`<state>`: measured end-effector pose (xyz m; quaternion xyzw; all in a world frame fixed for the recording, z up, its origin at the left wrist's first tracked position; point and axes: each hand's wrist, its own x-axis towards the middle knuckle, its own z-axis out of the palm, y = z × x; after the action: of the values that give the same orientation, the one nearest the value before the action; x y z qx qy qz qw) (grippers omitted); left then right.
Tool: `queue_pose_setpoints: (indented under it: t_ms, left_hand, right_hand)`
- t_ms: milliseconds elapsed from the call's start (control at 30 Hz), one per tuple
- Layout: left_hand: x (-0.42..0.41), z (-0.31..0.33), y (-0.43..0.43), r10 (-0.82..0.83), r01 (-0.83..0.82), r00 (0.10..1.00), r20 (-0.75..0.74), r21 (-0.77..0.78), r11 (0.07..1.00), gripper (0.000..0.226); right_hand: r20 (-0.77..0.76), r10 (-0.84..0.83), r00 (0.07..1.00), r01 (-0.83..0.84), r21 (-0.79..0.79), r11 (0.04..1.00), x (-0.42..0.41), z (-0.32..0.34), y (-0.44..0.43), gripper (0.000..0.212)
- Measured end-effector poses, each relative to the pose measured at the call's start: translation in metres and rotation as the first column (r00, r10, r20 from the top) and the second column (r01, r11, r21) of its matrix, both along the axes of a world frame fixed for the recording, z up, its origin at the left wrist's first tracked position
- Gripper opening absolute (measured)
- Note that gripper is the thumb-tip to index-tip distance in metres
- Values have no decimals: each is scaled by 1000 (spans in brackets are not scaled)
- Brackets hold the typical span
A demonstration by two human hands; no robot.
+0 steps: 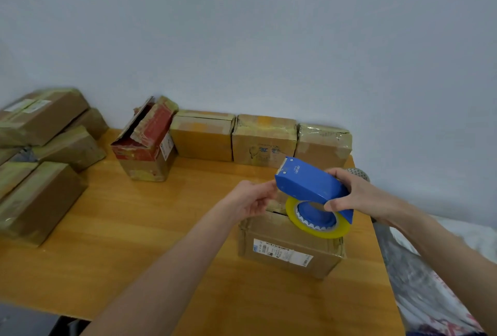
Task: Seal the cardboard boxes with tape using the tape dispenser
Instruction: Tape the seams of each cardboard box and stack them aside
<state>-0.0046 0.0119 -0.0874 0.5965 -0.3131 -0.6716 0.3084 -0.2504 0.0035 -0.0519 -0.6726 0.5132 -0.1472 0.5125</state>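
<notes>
Head view, blue plastic tape dispenser (309, 185), just above brown cardboard box (290, 252): your right hand (355, 193) wraps its rear. Nose points twd. your left hand (250, 200) — fingers at nose, pinch unclear.

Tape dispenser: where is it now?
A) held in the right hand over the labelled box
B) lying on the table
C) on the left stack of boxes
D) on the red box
A: the right hand grips the blue tape dispenser above the labelled box, with the left hand reaching its front end.
</notes>
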Motion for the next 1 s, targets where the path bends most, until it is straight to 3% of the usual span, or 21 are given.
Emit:
queue_pose_setpoints:
  t_ms: [133,300,433,600,767,1000]
  left_hand:
    - [3,2,-3,60,-56,997,51,-63,996,9]
    - [3,0,-3,122,-56,958,259,-247,967,8]
    - [9,-4,-4,149,-19,920,364,-338,941,11]
    - [26,-3,-1,158,-4,914,374,-381,924,12]
    - [87,-13,2,301,-149,871,389,-375,915,15]
    - [82,-45,9,307,-170,853,422,-332,928,15]
  right_hand:
    - [-13,21,1000,-21,-6,1000,2,1,0,78]
    - [-38,79,996,-80,-36,996,10,6,-2,81]
    - [-143,82,986,-108,-184,977,23,9,-1,74]
    - [-254,107,961,-190,-330,924,32,24,0,56]
    - [-341,89,936,-205,-320,925,8,37,-4,61]
    - [-448,92,889,-244,-296,924,4,25,-3,62]
